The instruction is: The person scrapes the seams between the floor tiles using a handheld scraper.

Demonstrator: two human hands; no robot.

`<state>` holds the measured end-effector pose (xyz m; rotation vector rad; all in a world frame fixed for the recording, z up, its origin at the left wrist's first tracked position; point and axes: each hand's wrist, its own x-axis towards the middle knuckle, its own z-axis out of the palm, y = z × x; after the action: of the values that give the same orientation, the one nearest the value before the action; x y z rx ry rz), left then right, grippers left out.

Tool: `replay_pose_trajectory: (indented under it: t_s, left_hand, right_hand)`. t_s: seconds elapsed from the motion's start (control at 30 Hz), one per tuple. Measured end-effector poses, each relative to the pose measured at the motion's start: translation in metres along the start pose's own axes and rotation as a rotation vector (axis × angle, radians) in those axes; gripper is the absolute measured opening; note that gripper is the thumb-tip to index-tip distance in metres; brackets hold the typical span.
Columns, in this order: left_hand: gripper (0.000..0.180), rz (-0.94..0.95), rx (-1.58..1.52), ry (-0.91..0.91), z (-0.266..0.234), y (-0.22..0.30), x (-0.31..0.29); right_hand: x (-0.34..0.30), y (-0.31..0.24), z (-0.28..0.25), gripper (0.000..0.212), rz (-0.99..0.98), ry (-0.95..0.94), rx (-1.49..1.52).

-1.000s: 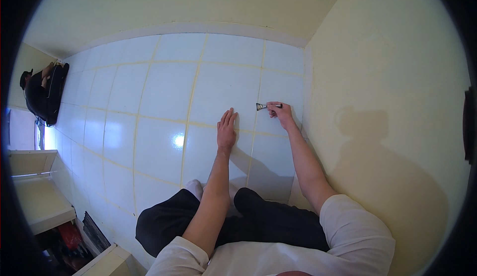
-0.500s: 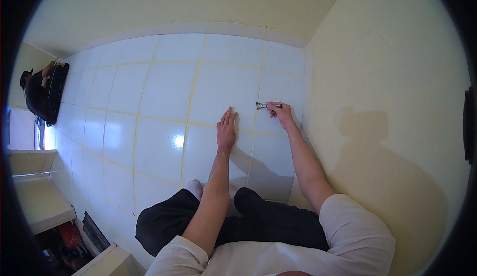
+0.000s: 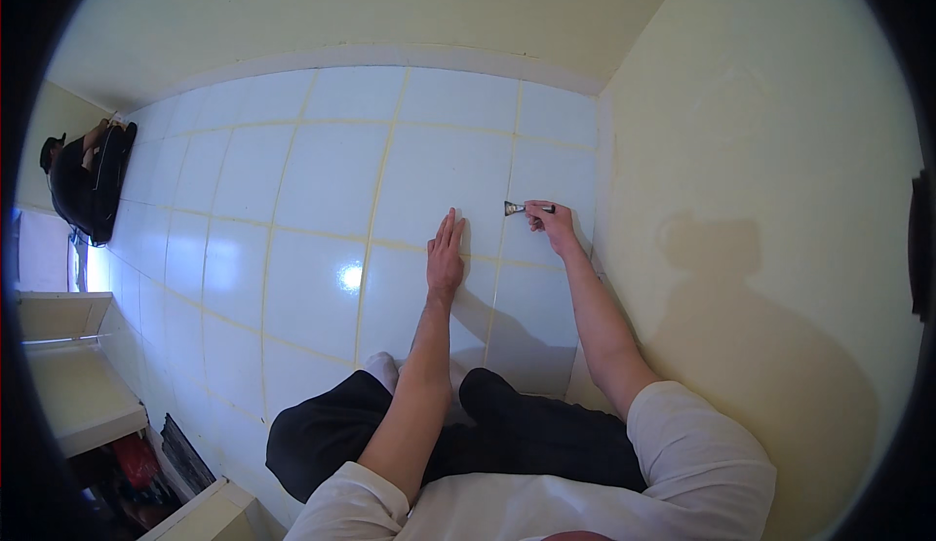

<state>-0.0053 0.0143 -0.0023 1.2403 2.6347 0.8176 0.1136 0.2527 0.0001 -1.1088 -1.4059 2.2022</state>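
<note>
Seated person on a tiled floor (image 3: pixel 312 180), legs in dark trousers (image 3: pixel 390 439) folded below. Left hand (image 3: pixel 446 253) lies flat on a tile, palm down, its grip spread with fingers extended and together, holding nothing. Right hand (image 3: pixel 556 224) has its grip pinched on the dark handle of a small scraper (image 3: pixel 522 209); the metal head points left and meets the floor at a grout line (image 3: pixel 505 239) (the vertical joint just beside the left hand's fingertips). The scraper is near the wall (image 3: pixel 741 200) on the person's right, where floor and wall meet. Both forearms extend from white sleeves (image 3: pixel 697 444). At far left, another person (image 3: pixel 83 175) in dark clothing sits against the wall, well apart; white shelving (image 3: pixel 68 385) stands at lower left.
</note>
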Motion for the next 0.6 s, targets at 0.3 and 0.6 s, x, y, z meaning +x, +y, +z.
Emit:
replay_pose_trajectory:
  t_s: [0.3, 0.6]
  left_hand:
    - [0.077, -0.001, 0.011, 0.0, 0.0008, 0.0011, 0.0006]
    - [0.08, -0.012, 0.02, -0.018, -0.0009, 0.002, 0.001]
  right_hand:
    - [0.0014, 0.0003, -0.0017, 0.023, 0.01, -0.016, -0.061]
    - [0.0021, -0.0006, -0.003, 0.023, 0.031, -0.055, -0.077]
